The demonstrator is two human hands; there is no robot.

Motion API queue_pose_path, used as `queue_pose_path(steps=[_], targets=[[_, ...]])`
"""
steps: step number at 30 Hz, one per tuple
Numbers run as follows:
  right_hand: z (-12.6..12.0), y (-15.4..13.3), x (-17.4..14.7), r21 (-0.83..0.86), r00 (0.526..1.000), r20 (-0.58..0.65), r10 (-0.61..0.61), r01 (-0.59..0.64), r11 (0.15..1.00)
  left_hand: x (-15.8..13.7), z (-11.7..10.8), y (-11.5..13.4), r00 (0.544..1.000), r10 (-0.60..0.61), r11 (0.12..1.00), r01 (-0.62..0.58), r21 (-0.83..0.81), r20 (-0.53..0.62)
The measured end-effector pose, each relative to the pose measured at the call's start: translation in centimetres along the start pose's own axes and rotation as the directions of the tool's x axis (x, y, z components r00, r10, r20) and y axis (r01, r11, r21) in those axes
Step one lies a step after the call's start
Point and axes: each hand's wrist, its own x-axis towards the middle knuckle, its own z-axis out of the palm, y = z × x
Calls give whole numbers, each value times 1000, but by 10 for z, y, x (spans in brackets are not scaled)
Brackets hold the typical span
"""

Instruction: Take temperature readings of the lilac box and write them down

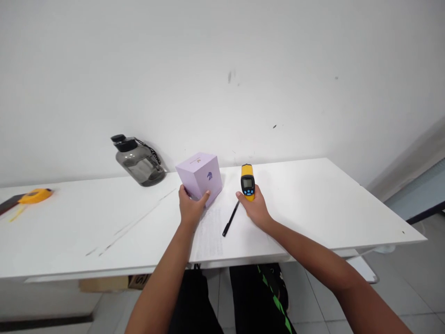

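My left hand [191, 206] grips the lower near corner of a lilac box [205, 174], thumb on one face and fingers round the other side. The box is printed with a small dark horse-head mark and stands on the white table. My right hand [257, 208] is wrapped round the handle of a yellow and black infrared thermometer [248, 182]. Its small grey screen and blue buttons face me, and the handle is mostly hidden by the hand. A black pen [231, 220] lies between my hands, close to the right thumb.
A grey see-through water bottle [141, 164] with a black lid stands by the wall, left of the box. On the far left of the white table [114, 208] lies a yellow tape measure [36, 195] beside a dark object [12, 203]. A cardboard box [104, 283] shows beneath the table.
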Motion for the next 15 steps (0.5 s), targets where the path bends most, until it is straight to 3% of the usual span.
queue_pose_path(steps=[15], targets=[[0, -2, -2, -13, 999, 25, 22, -21, 1000, -1, 1, 0, 999, -6, 1000, 7, -18, 36]])
